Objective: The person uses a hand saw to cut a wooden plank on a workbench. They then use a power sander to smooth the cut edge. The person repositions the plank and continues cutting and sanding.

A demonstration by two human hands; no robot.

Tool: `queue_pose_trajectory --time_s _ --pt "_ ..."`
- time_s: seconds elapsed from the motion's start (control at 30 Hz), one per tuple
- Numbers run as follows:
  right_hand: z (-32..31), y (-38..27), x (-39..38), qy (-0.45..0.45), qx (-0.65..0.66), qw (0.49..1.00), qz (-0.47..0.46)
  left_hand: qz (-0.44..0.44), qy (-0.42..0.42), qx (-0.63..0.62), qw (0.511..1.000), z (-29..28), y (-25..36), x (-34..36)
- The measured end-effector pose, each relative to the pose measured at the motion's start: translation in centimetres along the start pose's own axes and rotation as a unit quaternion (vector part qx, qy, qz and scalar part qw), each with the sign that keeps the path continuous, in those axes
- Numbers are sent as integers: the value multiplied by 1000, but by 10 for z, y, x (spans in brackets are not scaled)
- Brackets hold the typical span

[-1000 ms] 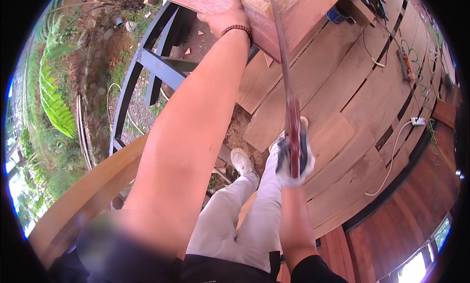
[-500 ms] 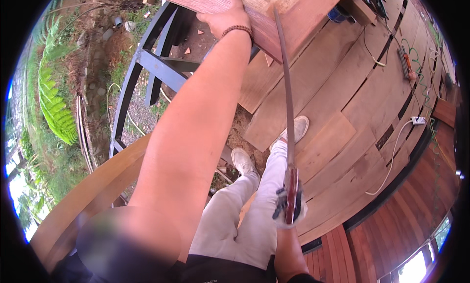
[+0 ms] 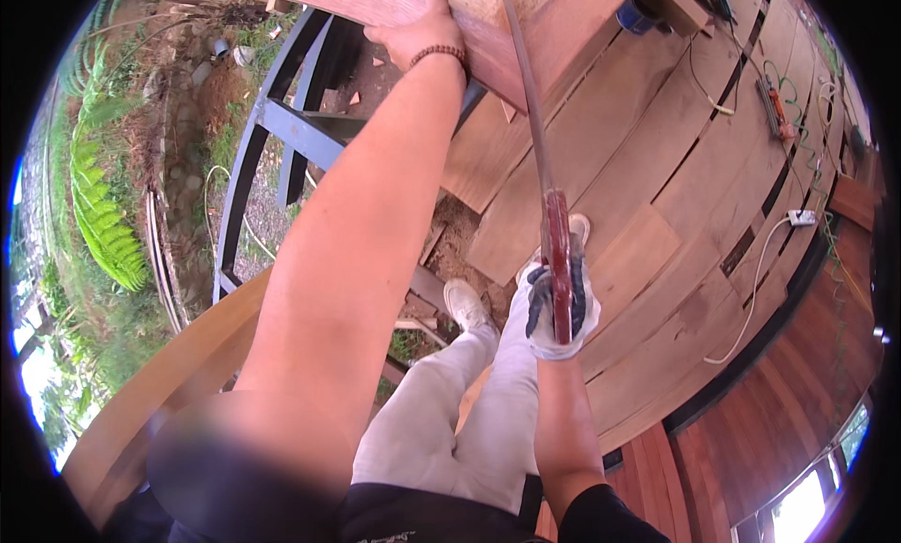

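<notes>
My right hand (image 3: 580,327), in a white and dark work glove, is closed round the reddish-brown handle of a handsaw (image 3: 531,102). Seen nearly edge-on, the saw's long narrow blade runs away from me, its far end over a thick reddish wooden board (image 3: 493,57) at the top of the view. Whether the teeth sit in a cut cannot be made out. My bare left hand (image 3: 418,38), a beaded bracelet at its wrist, grips the board's near edge, left of the blade. Its fingertips are partly hidden.
A dark metal frame (image 3: 305,135) with open gaps lies left of my feet. Loose planks (image 3: 648,252) cover the floor to the right, with a white power strip (image 3: 801,218) and its cable. A curved wooden piece (image 3: 178,355) is at lower left; a blue can (image 3: 636,17) stands beyond the board.
My right hand has pushed the saw forward, away from me, its handle now farther up the view. My left hand still holds the board; the whole view has shifted slightly.
</notes>
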State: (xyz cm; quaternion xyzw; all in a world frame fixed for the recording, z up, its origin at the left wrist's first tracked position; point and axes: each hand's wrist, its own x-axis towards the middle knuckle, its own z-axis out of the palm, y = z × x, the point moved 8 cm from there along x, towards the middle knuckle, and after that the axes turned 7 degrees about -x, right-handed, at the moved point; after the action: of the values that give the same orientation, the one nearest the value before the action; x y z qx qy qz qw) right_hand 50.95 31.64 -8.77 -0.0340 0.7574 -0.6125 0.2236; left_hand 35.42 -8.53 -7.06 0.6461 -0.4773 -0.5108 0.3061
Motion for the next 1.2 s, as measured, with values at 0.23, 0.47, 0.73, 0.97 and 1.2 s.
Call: queue_pose_trajectory --time_s 0.23,0.47,0.73,0.97,1.2 --pt "-1 54 -29 3 284 938 201 -13 9 34 999 3 -2 6" --pt "18 61 -25 -24 565 786 249 24 11 33 999 3 -5 9" --pt "9 26 -13 -44 432 889 147 28 10 49 998 5 -2 11" --pt "-5 70 -62 33 474 833 284 31 3 26 999 4 0 1" --pt "-89 -44 -141 -51 -144 987 57 34 17 52 998 4 -7 14"
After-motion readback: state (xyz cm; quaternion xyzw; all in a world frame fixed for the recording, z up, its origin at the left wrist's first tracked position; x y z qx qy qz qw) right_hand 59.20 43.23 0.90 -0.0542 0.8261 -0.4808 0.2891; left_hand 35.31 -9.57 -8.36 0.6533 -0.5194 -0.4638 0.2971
